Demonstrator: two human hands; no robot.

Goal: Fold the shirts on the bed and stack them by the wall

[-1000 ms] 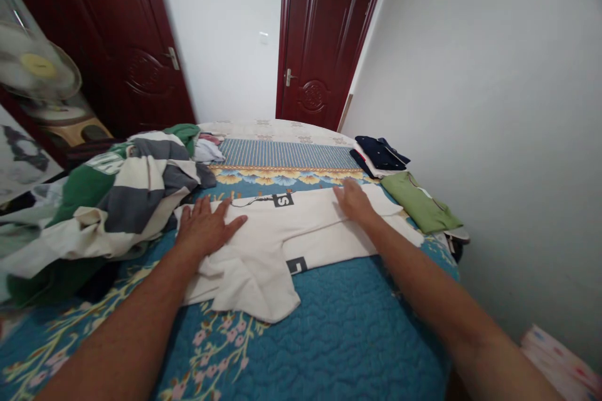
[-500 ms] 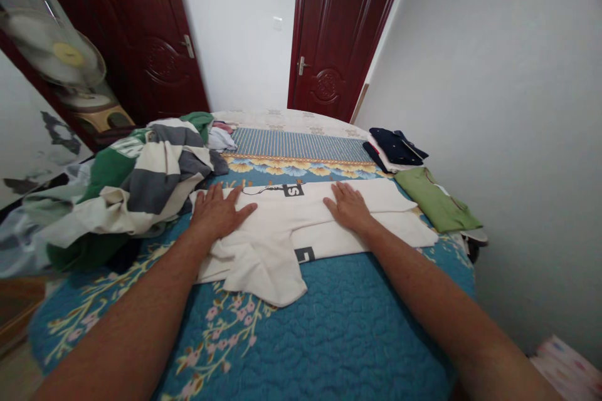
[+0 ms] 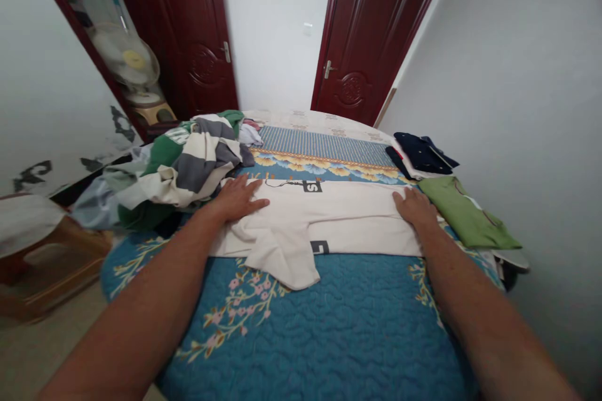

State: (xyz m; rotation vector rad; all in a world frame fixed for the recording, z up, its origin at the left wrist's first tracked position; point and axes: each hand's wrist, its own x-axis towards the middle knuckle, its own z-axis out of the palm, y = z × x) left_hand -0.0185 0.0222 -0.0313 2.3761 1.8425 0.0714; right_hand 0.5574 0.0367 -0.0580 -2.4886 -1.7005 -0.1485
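Note:
A white T-shirt (image 3: pixel 282 213) with dark printed patches lies folded lengthwise on the blue quilted bedspread (image 3: pixel 357 326). One sleeve points toward me, over the near edge of the long strip. My left hand (image 3: pixel 239 198) rests flat on the shirt's left end, thumb and fingers apart. At the opposite end, my right hand (image 3: pixel 416 205) lies on the fabric near the hem, its fingers spread and pressing lightly. Neither hand grips the cloth.
To the left is a rumpled heap of clothes (image 3: pixel 197 163), green, grey and white. On the right lie a folded green shirt (image 3: pixel 470 213) and a stack of dark folded clothes (image 3: pixel 423 153). A stool (image 3: pixel 32 250) stands at the far left beside the bed.
My right hand has slid right along the shirt to its hem end, and the fabric there looks flatter. My left hand stays at the left end. The camera view has turned left.

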